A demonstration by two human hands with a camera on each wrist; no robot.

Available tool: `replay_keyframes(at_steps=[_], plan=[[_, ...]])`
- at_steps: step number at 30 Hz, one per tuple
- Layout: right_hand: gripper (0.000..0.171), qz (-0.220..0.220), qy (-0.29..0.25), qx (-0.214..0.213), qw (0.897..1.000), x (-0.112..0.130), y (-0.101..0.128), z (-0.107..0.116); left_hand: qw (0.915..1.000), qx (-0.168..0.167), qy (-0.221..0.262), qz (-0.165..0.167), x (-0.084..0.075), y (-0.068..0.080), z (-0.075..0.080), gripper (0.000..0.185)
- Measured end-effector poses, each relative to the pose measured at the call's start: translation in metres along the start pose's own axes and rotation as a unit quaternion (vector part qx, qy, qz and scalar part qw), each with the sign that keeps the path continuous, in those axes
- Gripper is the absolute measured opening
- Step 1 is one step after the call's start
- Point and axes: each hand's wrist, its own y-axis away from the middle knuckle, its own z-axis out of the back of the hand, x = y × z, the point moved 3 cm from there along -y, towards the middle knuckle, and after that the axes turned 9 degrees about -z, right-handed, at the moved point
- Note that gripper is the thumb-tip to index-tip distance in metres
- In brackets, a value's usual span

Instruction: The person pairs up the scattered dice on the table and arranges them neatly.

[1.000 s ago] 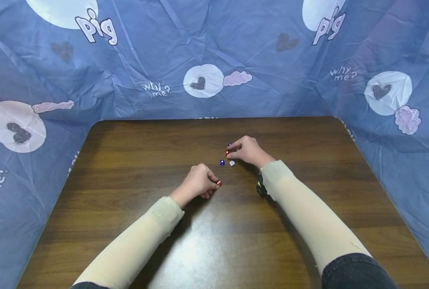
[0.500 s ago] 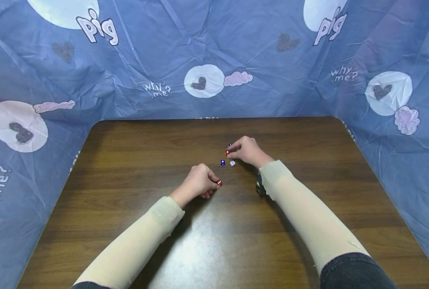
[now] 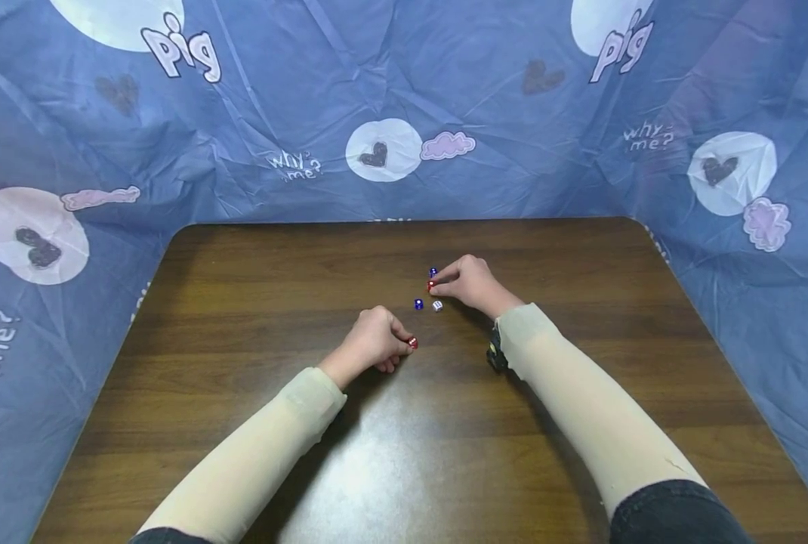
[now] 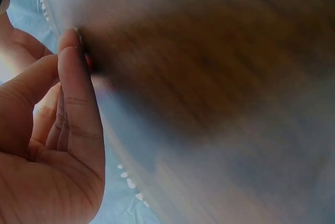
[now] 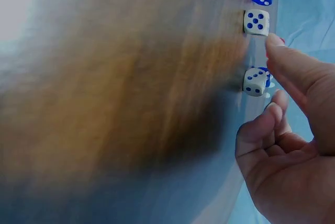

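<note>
While hands (image 3: 374,338) (image 3: 472,285) on red dice (image 3: 413,343) (image 3: 431,286), “pig” backdrop (image 3: 404,91)

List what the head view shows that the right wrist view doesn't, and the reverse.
Only the head view: the left hand, the nearer red die in its grip, and the pale sleeves.

Only the right wrist view: two white dice together, pips readable; the head view shows just one.

Both: the right hand, the farther red die at its fingertips (a mere sliver in the right wrist view), two blue dice, the table and the blue cloth.
</note>
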Motion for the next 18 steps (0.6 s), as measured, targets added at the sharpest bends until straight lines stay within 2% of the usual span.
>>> replay_keyframes(at_steps=[8, 18], plan=[[0.018, 0.020, -0.037, -0.005, 0.999, -0.006, 0.021, 0.003, 1.0000, -0.006, -0.001, 0.001, 0.000, 0.000, 0.001, 0.009], [0.017, 0.000, -0.099, 0.049, 0.994, -0.002, 0.054, -0.002, 0.9999, -0.012, -0.004, 0.005, 0.000, 0.000, 0.001, 0.010]])
